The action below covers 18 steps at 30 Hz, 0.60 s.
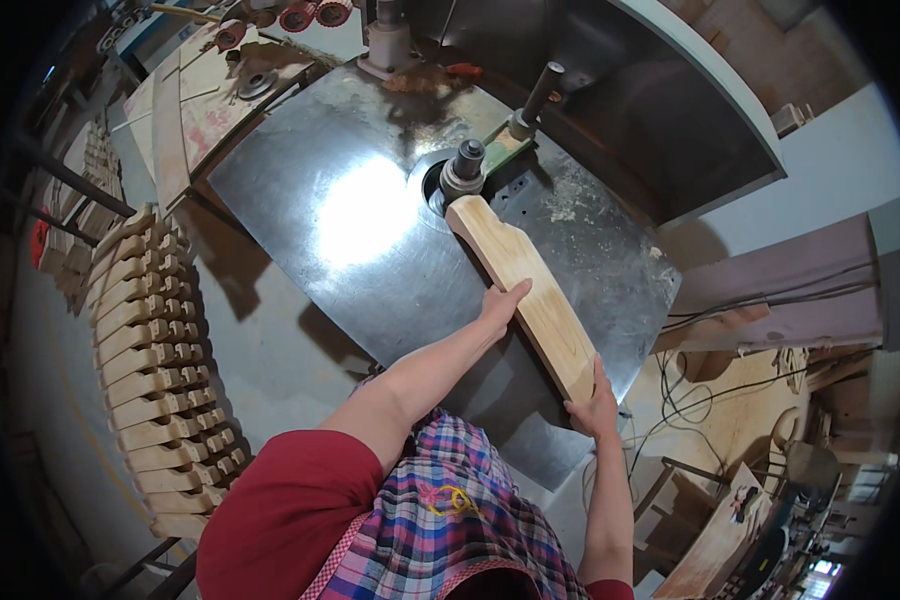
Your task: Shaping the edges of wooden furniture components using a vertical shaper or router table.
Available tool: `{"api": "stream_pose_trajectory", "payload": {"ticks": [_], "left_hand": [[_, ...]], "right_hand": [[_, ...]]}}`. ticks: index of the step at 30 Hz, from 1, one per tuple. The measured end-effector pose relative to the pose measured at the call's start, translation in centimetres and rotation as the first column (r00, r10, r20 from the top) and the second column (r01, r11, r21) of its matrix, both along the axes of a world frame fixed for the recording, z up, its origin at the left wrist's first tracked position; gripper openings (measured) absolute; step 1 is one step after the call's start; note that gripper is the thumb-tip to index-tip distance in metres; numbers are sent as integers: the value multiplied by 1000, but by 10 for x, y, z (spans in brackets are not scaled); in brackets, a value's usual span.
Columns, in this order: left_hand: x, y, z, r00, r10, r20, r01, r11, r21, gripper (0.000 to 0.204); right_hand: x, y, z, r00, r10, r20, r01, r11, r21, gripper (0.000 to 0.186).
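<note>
A long pale wooden board (535, 295) with a shaped, notched far end lies diagonally on a shiny steel machine table (320, 300). Its far end rests against or very close beside an upright spindle (466, 165) in a round opening. My left hand (505, 305) grips the board's left edge near the middle, thumb over the top. My right hand (592, 400) is closed round the near end. A green bar (505, 152) with a second upright post (538, 100) stands behind the spindle.
A curved dark metal guard (670, 120) edges the table's back right. Several similar shaped wooden pieces (160, 390) are stacked in a row at left. A wooden bench (175, 140) with metal parts is at upper left. Loose cables (680, 395) and boards lie at right.
</note>
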<state>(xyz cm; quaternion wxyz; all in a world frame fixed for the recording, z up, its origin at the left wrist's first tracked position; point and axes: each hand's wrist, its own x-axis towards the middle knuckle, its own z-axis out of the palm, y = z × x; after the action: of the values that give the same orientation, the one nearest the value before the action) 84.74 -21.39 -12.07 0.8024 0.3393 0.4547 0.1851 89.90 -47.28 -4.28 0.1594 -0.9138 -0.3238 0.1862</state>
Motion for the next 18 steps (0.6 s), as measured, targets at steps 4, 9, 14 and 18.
{"api": "stream_pose_trajectory", "payload": {"ticks": [4, 9, 14, 18], "left_hand": [[11, -6, 11, 999, 6, -37, -1, 993, 118, 55], [24, -3, 24, 949, -119, -292, 199, 945, 261, 61], [36, 1, 11, 887, -161, -432, 330, 876, 351, 67], [42, 13, 13, 899, -251, -360, 334, 923, 192, 69]], "right_hand": [[37, -1, -3, 1000, 21, -17, -21, 1000, 17, 103], [86, 7, 3, 998, 69, -2, -69, 997, 28, 102], [126, 22, 2, 989, 140, 48, -141, 990, 19, 102], [146, 44, 9, 983, 174, 54, -173, 985, -17, 102]]}}
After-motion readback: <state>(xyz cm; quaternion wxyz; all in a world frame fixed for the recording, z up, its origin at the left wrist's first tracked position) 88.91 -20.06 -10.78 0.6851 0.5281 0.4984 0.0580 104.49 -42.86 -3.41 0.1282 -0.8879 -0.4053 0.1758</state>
